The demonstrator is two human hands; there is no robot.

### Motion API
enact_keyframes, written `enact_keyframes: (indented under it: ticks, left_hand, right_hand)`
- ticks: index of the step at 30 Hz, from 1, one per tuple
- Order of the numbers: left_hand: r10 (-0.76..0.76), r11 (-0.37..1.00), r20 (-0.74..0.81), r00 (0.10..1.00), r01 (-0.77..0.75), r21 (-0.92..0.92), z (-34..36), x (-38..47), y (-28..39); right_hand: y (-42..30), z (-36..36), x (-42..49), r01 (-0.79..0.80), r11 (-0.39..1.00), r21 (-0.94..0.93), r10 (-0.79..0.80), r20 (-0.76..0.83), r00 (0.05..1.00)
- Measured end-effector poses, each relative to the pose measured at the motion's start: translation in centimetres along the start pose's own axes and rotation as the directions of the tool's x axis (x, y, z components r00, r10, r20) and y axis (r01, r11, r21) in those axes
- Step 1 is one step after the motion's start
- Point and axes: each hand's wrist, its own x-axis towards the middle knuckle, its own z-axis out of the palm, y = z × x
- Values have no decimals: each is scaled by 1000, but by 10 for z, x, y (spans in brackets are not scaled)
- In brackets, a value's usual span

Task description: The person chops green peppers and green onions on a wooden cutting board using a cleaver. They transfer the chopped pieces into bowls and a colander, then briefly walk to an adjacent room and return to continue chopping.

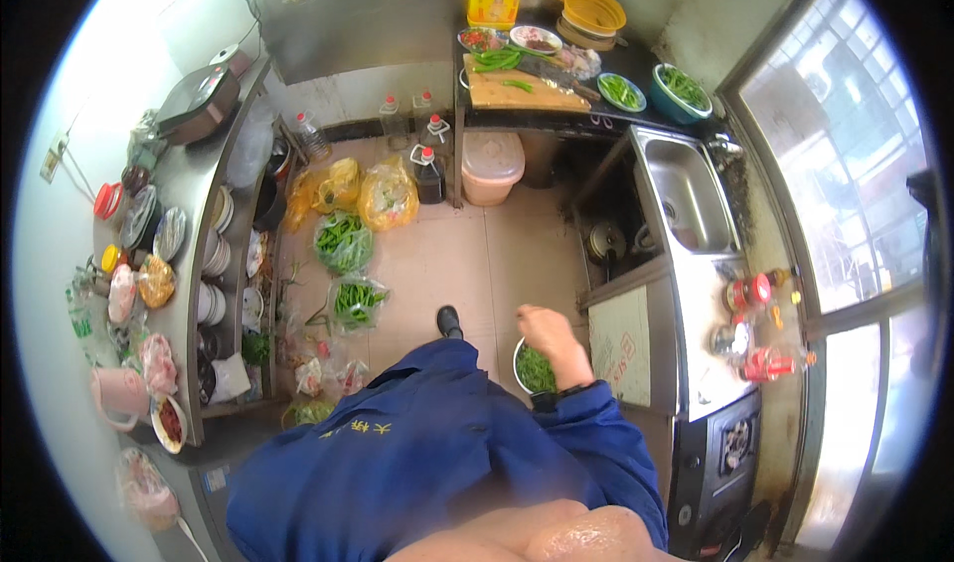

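My right hand [553, 340] hangs in front of my body with the fingers loosely curled; whether anything is inside them is hidden. Beneath it, partly covered by the hand and sleeve, is a white-rimmed bowl [516, 359] of cut green vegetables [534, 370]. My left hand is out of view. On the tiled floor [440, 264] before me, clear plastic bags of green peppers [343, 240] lie to the left. At the far counter a wooden cutting board [522, 96] carries green peppers [498, 60] and a cleaver [555, 77].
On the right are a steel sink [689, 197], sauce jars [745, 292] and a gas stove [734, 443]. A steel shelf unit [212, 182] with stacked bowls runs along the left. Bottles [428, 174], yellow bags [388, 195] and a lidded bucket [492, 167] stand on the floor.
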Motion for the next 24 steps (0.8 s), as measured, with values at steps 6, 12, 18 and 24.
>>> enact_keyframes:
  ticks: [6,12,18,24]
  left_hand:
    - [330,855,31,943,-313,414,-115,150,188]
    - [657,727,-469,590,-661,188,-228,235,545]
    - [805,446,-435,405,-895,-9,-228,198,815]
    - [920,386,-146,362,-784,486,-197,207,920]
  right_hand:
    - [12,-81,135,60,997,54,-67,138,988]
    - [115,-182,236,-69,994,88,77,-88,993]
    - [229,-251,381,-113,993,19,114,-268,957]
    - [295,-268,541,-53,989,-140,-6,-392,920]
